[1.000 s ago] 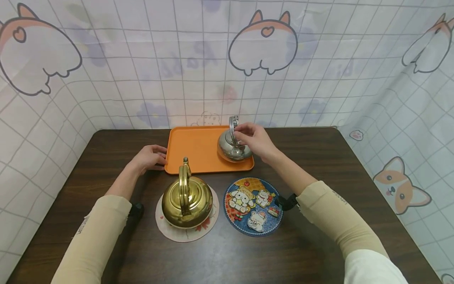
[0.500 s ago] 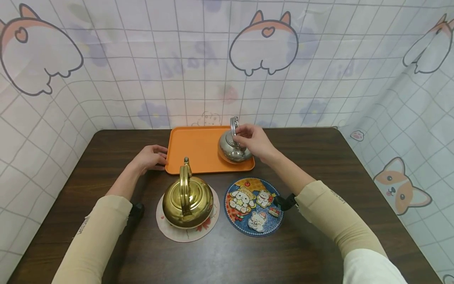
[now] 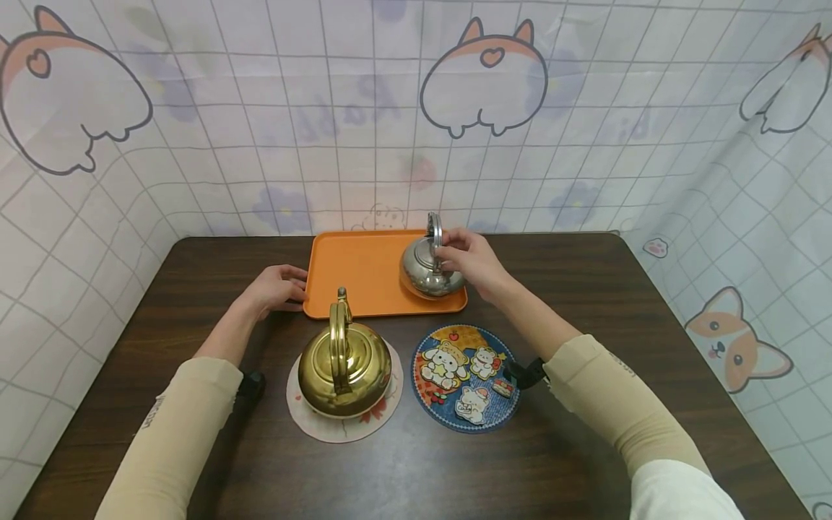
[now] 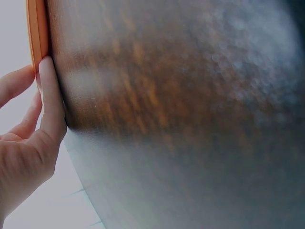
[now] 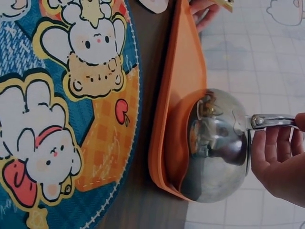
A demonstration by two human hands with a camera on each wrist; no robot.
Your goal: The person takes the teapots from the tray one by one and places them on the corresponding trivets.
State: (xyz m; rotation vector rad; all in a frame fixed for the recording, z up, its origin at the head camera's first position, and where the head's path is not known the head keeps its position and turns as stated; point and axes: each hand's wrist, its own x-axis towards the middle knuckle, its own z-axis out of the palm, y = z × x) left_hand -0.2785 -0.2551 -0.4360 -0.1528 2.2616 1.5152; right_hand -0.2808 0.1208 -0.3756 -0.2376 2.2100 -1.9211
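Observation:
At the right end of the orange tray (image 3: 354, 274) sits a silver kettle (image 3: 422, 278). My right hand (image 3: 474, 263) pinches its raised handle between thumb and fingers; the right wrist view shows the handle's hinge (image 5: 259, 121) and the kettle's rounded body. My left hand (image 3: 273, 289) rests fingertips against the tray's left edge, fingers relaxed. In the left wrist view those fingers (image 4: 51, 95) touch the tray's rim (image 4: 38, 28). Nearer to me, a gold kettle (image 3: 364, 368) stands on a pale round mat (image 3: 318, 431), its handle upright.
Right of the gold kettle lies a blue round mat (image 3: 464, 379) with cartoon animals. Everything is on a dark wooden table (image 3: 565, 303), its far edge close behind the tray. A white grid-patterned cloth (image 3: 338, 123) hangs behind and at both sides.
The silver kettle's handle has tipped slightly to the right, along with my right hand. The kettle's body, the tray and my left hand stay where they were.

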